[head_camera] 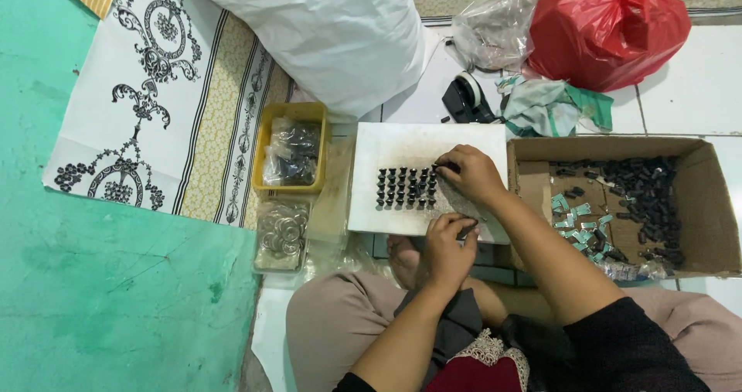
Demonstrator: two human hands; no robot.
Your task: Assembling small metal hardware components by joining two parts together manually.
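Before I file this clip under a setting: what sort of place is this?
Probably a home floor used for small piecework assembly. The person sits on tiles beside a patterned mat, setting small black parts in rows on a white board, with a cardboard box of loose parts alongside.

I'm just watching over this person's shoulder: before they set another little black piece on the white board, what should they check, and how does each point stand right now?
1. Right hand at the rows of small black parts: ok, fingertips touch the right end of the top row.
2. Left hand holding something thin and dark: ok, but what it is cannot tell.
3. White board has free space: ok, bare around the rows.
4. Rows standing tidy: ok.
5. Cardboard box stocked with black pieces: ok.
6. Yellow tray needed: cannot tell.
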